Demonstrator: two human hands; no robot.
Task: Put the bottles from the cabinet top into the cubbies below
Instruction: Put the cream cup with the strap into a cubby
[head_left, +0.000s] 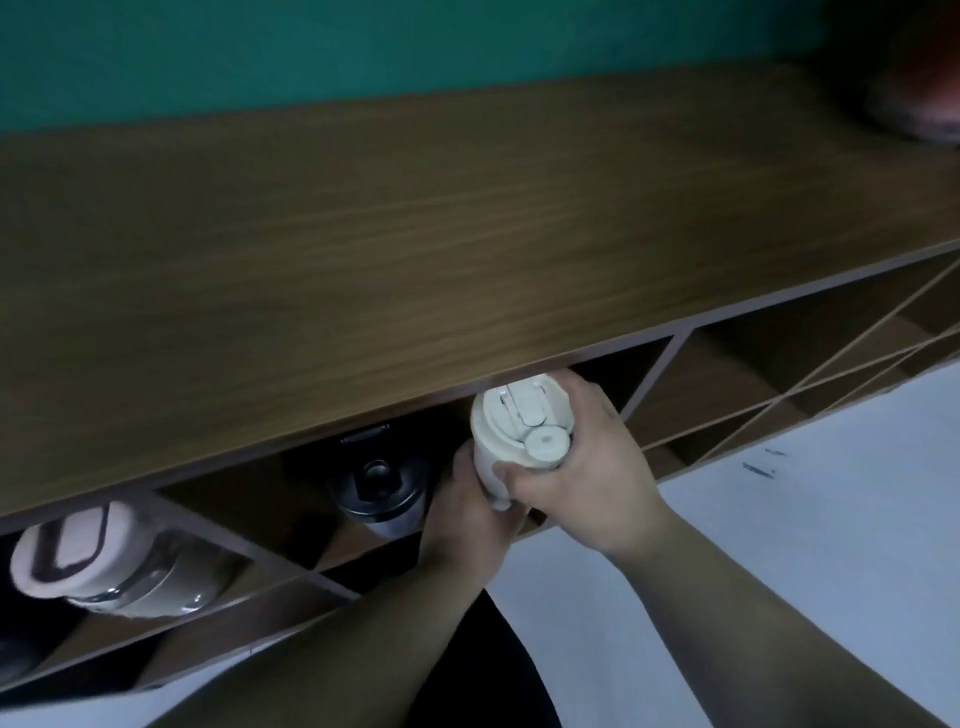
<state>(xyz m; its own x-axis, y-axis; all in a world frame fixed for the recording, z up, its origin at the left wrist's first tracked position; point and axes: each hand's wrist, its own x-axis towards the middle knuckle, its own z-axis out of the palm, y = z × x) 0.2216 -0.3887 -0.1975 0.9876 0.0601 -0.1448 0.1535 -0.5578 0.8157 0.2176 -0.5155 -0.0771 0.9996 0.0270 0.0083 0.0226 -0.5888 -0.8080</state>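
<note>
We grip the cream lidded plastic bottle with both hands, left hand and right hand wrapped around it; lid faces us, long axis pointing into the cubby straight ahead.

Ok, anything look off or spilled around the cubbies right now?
No spill or damage shows. The clear bottle and black bottle lie tilted in the diagonal cubbies, which suits their shape. Both hands, left and right, grip the white bottle. Blue marks on the floor are too blurred to identify.

Blurred reddish object, edge-cropped
</note>
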